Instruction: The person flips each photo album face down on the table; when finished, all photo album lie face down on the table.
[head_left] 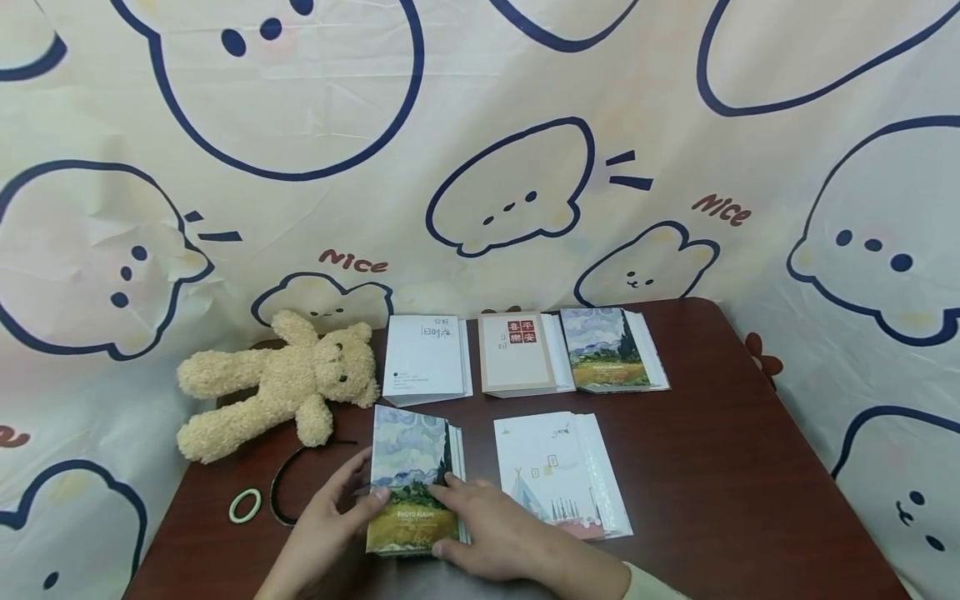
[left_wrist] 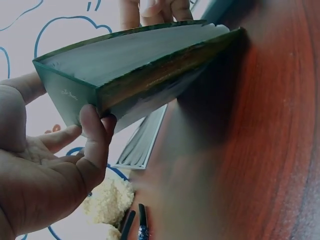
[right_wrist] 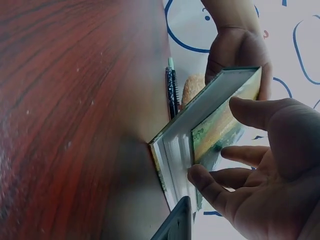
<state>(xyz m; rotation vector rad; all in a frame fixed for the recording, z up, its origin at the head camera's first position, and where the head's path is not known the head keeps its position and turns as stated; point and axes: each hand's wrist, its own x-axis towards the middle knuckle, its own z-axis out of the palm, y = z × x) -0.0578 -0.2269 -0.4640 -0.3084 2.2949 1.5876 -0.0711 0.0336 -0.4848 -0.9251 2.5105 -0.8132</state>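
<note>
A photo album [head_left: 408, 467] with a painted landscape cover lies near the front of the table. My left hand [head_left: 339, 515] grips it along its green spine [left_wrist: 67, 97], with the thumb over the front cover. In the left wrist view the spine side is tilted up off the table. From the other side, my right hand [head_left: 491, 529] rests its fingertips on the cover near the page edge. Its fingers [right_wrist: 210, 182] are spread and lightly bent in the right wrist view. White page edges [right_wrist: 175, 150] show beyond the cover there.
Behind stand a white album [head_left: 423, 358], a beige album [head_left: 517, 354] and another painted album [head_left: 607, 350]. A white illustrated album [head_left: 551, 471] lies to the right. A teddy bear [head_left: 281, 383], a black headband [head_left: 277, 483] and a pale green ring [head_left: 245, 506] are left.
</note>
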